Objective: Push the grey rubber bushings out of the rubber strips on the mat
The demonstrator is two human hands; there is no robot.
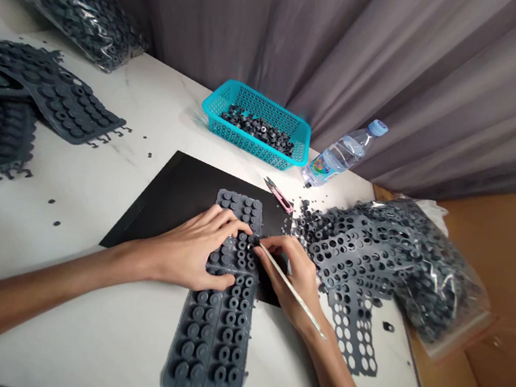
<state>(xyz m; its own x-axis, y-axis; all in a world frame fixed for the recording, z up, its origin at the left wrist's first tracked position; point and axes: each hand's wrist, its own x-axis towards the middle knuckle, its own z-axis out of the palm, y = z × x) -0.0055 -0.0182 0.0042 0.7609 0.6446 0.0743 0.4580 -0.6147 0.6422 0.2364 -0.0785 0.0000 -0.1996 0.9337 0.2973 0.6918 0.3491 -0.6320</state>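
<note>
A long grey rubber sheet (212, 335) studded with small round parts lies across a black mat (174, 197) in front of me. My left hand (194, 248) rests flat on its middle, fingers spread and pressing it down. My right hand (292, 273) pinches a thin metal rod (292, 291) like a pen, its tip touching a round part at the sheet's right edge, just beside my left fingertips.
A teal basket (258, 126) of loose round parts stands at the back, with a lying water bottle (341, 154) and a pink cutter (279, 195) nearby. Punched-out sheets and a clear bag (420, 276) lie right; more full sheets (34, 102) lie left.
</note>
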